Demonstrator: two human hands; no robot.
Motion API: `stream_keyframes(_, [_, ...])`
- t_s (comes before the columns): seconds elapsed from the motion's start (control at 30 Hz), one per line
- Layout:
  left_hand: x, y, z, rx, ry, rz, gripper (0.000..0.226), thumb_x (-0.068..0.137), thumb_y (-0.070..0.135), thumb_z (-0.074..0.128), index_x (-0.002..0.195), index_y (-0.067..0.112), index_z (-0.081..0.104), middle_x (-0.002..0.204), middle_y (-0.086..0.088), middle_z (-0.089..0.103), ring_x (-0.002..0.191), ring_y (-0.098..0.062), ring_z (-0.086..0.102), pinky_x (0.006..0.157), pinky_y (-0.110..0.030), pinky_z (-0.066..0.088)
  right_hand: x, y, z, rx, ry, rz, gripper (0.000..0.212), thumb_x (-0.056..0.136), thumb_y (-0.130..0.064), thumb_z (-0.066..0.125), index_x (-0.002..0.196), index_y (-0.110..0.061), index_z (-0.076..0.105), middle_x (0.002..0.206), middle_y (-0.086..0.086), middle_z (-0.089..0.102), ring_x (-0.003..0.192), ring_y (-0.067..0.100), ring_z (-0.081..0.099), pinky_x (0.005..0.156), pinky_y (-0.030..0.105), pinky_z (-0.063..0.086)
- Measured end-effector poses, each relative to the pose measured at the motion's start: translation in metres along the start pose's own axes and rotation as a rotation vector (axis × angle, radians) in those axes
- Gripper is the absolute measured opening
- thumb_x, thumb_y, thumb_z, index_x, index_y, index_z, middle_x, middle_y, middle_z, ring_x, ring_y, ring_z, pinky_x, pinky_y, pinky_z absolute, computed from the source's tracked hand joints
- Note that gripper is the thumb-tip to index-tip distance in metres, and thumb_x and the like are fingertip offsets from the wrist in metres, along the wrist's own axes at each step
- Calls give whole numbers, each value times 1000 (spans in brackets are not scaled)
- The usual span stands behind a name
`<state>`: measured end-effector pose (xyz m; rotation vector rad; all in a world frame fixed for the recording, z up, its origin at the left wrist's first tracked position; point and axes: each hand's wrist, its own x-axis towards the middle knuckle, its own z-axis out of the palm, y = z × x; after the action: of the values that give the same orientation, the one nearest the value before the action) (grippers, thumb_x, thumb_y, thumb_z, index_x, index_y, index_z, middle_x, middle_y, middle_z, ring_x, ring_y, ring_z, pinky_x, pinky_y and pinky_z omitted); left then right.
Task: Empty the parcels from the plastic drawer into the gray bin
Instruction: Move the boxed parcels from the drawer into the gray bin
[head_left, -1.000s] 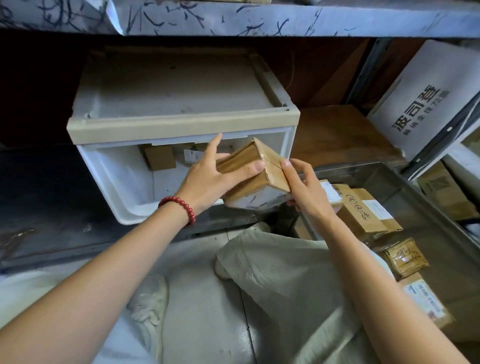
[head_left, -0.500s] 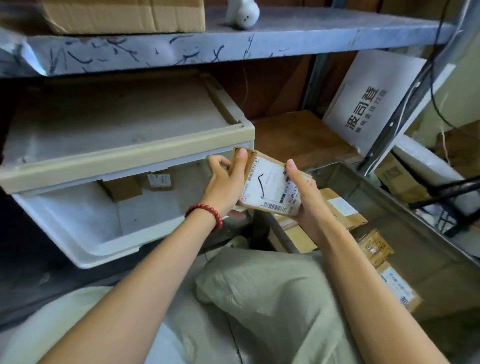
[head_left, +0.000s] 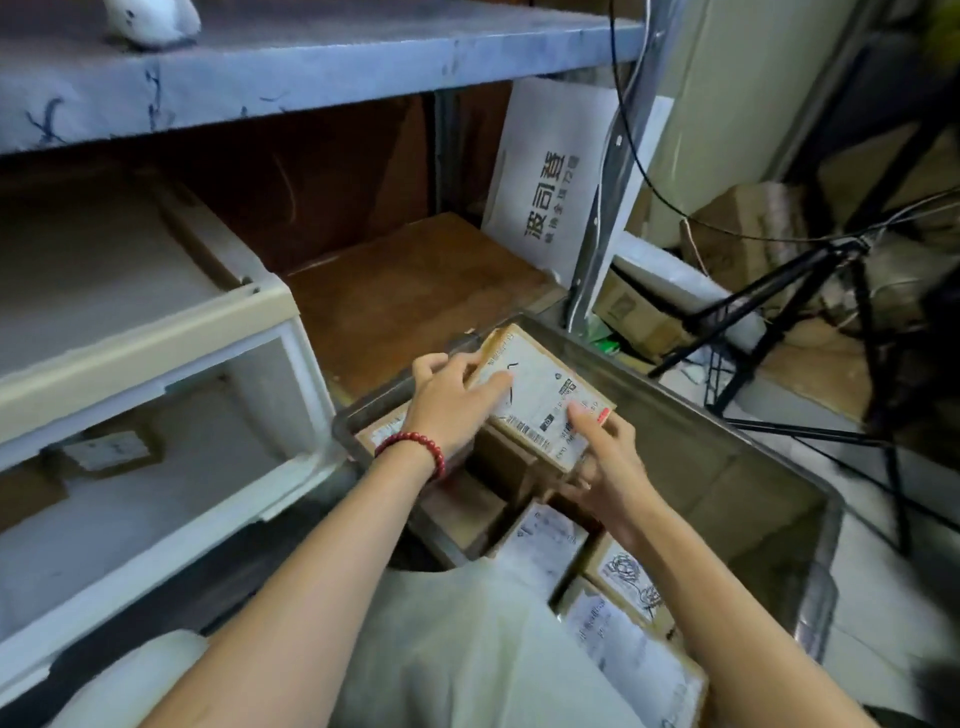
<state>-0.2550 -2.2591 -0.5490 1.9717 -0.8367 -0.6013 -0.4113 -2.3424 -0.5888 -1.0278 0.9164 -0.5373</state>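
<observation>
**A:** Shelf (head_left: 311, 67) boards are filling the background. Where is the parcel (head_left: 540, 387) sitting?

**B:** It is hanging label-up and tilted over the far left corner of the bin (head_left: 691, 396), with both hands gripping it.

**A:** How are the fingers lying?

**B:** The left hand (head_left: 447, 405) is curling its fingers over the upper left edge, with the thumb pressing on the label. The right hand (head_left: 610, 470) is clamping the lower right corner, thumb on top and fingers tucking underneath.

**A:** What is lying below it?

**B:** More parcels (head_left: 618, 577) are lying in the bin, packed close together. A red bracelet (head_left: 415, 448) is circling the left wrist.

**A:** And further out?

**B:** The drawer (head_left: 156, 545) is standing pulled out just left of the bin, with two packets (head_left: 111, 449) lying at its back. A white box (head_left: 550, 171) is leaning on the shelf behind, and a black tripod (head_left: 831, 291) is standing to the right.
</observation>
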Motion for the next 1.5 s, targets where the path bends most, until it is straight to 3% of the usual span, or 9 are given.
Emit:
stream_keyframes(0.27, [45, 5, 61, 56, -8, 120, 41, 90, 30, 62, 118, 26, 33, 120, 2, 55, 96, -16, 58, 77, -29, 45, 39, -7, -34, 79, 243, -11, 58, 89, -24, 68, 128, -25, 26, 100, 4, 68, 92, 28, 70, 75, 39, 59])
stream_keyframes(0.37, [67, 7, 71, 105, -52, 152, 41, 88, 29, 64, 115, 29, 33, 127, 0, 53, 105, -18, 58, 83, -36, 52, 56, -11, -35, 116, 319, -50, 56, 89, -21, 68, 128, -24, 28, 101, 3, 67, 98, 27, 69, 71, 34, 60])
stream_keyframes(0.53, [87, -6, 87, 186, -19, 176, 47, 89, 29, 64, 127, 21, 39, 131, -3, 42, 91, -7, 47, 72, -20, 39, 87, -9, -32, -7, 452, -71, 51, 86, -27, 72, 121, -29, 35, 114, 6, 64, 97, 19, 66, 70, 30, 59])
stream_keyframes(0.63, [92, -19, 89, 223, -51, 157, 58, 88, 35, 64, 136, 21, 35, 141, -3, 37, 113, -17, 51, 84, -22, 37, 98, -4, -29, -124, 496, -97, 48, 85, -30, 71, 115, -31, 34, 116, 8, 60, 99, 24, 64, 59, 26, 58])
stream_keyframes(0.73, [96, -33, 88, 479, -123, 156, 74, 88, 58, 51, 147, 27, 20, 156, 2, 22, 142, -24, 23, 111, -44, 20, 108, 8, -27, -379, 452, -135, 36, 92, -31, 62, 115, -31, 33, 123, 9, 56, 110, 26, 57, 71, 31, 55])
stream_keyframes(0.87, [96, -45, 80, 816, -200, 163, 70, 91, 68, 25, 151, 36, 9, 161, 4, 3, 148, -27, -4, 114, -61, -3, 118, 13, -18, -754, 204, -201, 46, 99, -28, 49, 142, -25, 34, 145, 2, 45, 125, 23, 50, 101, 34, 40])
stream_keyframes(1.07, [80, -47, 69, 867, -136, 161, 63, 94, 56, 35, 150, 30, 23, 155, 2, 29, 145, -23, 17, 114, -51, 19, 117, 2, -7, -1457, 56, -273, 59, 99, -50, 38, 152, -30, 21, 155, 2, 31, 141, 23, 32, 117, 49, 23])
stream_keyframes(1.17, [67, -44, 50, 888, -36, 170, 55, 95, 51, 37, 143, 26, 35, 145, 1, 44, 135, -23, 34, 107, -46, 29, 103, -6, 0, -1512, 83, -371, 58, 97, -54, 38, 149, -29, 30, 155, 1, 32, 143, 21, 28, 119, 48, 15])
stream_keyframes(1.5, [-12, -61, -50, 942, 188, -37, 47, 95, 46, 41, 137, 25, 42, 133, -2, 54, 124, -26, 46, 95, -41, 37, 40, -8, 96, -1503, -181, -693, 46, 97, -51, 41, 135, -25, 45, 137, 2, 49, 124, 23, 47, 94, 38, 44])
